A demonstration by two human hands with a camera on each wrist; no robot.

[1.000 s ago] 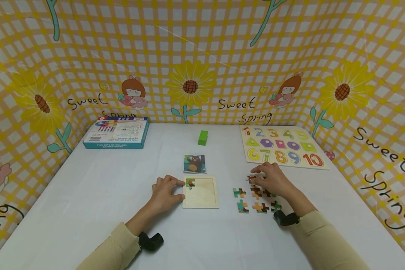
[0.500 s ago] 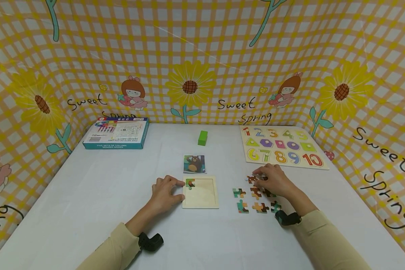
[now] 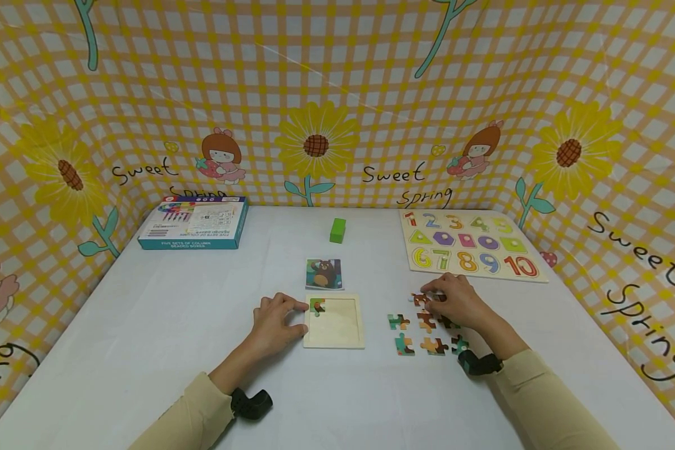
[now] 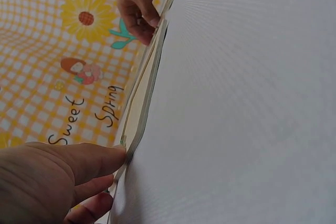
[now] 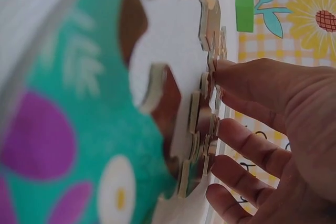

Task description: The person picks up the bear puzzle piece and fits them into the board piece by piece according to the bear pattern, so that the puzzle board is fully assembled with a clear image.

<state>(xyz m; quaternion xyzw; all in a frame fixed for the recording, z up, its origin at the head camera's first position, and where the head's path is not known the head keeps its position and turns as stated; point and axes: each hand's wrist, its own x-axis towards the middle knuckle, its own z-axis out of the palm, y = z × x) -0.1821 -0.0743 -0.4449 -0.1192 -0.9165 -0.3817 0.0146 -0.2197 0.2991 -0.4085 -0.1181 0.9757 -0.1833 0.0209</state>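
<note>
My left hand (image 3: pixel 272 325) steadies the square wooden puzzle frame (image 3: pixel 362 325), its thumb and index fingertips at the left edge. One green and brown jigsaw piece (image 3: pixel 317 304) lies in the frame's upper left corner. To the right, my right hand (image 3: pixel 455 300) bends over loose jigsaw pieces, thumb and index finger at either side of a brown bear-face piece (image 3: pixel 419 299) in the far row. In the right wrist view its thumb (image 5: pixel 247 77) reaches the pieces' edges and the other fingers spread low beside them. The palm hides part of the far and middle rows.
Beyond the frame lies a bear picture card (image 3: pixel 324 274), with a green block (image 3: pixel 338 230) farther back. A boxed set (image 3: pixel 194 223) stands at the back left. A wooden number board (image 3: pixel 472 244) lies behind my right hand. Nearest me are a teal piece (image 3: pixel 404 344) and an orange-brown piece (image 3: pixel 434 346).
My right hand has shifted slightly right and toward me, uncovering more of the bear-face piece, then stayed put. My left hand and the frame have not moved.
</note>
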